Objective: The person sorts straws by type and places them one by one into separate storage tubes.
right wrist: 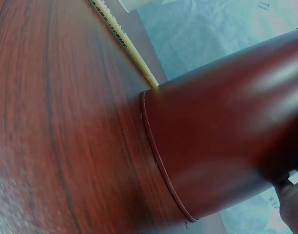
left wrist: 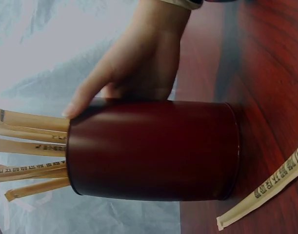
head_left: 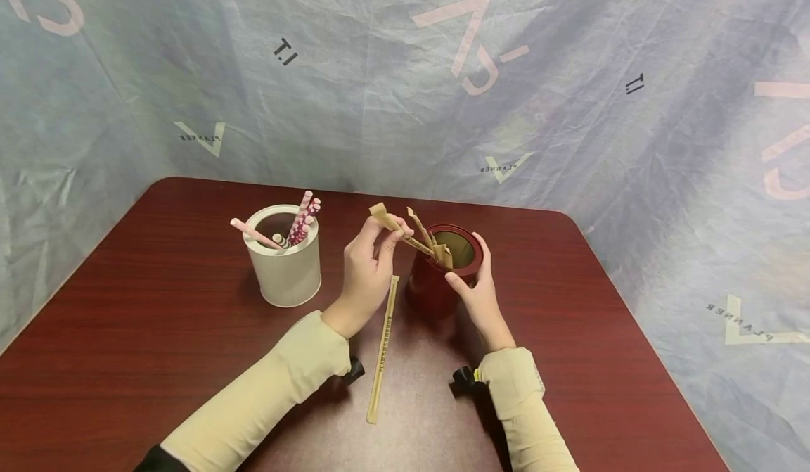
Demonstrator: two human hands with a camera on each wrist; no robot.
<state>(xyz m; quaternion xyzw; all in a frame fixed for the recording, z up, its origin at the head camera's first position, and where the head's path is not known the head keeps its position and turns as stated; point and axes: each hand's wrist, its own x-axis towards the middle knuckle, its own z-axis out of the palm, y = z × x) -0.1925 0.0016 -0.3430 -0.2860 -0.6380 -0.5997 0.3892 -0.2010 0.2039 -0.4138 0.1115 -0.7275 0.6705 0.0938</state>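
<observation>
My left hand pinches a brown paper-wrapped straw between thumb and fingers. The straw slants, and its lower end reaches the mouth of the dark red can. Several more paper-wrapped straws stick out of the can's mouth in the left wrist view. My right hand grips the can at its right side, thumb at the near rim and fingers round the far side. The can stands upright on the table. Another wrapped straw, printed with dark characters, lies on the table left of the can.
A white can holding pink patterned and striped straws stands to the left on the dark red wooden table. A grey printed cloth hangs behind and beside the table.
</observation>
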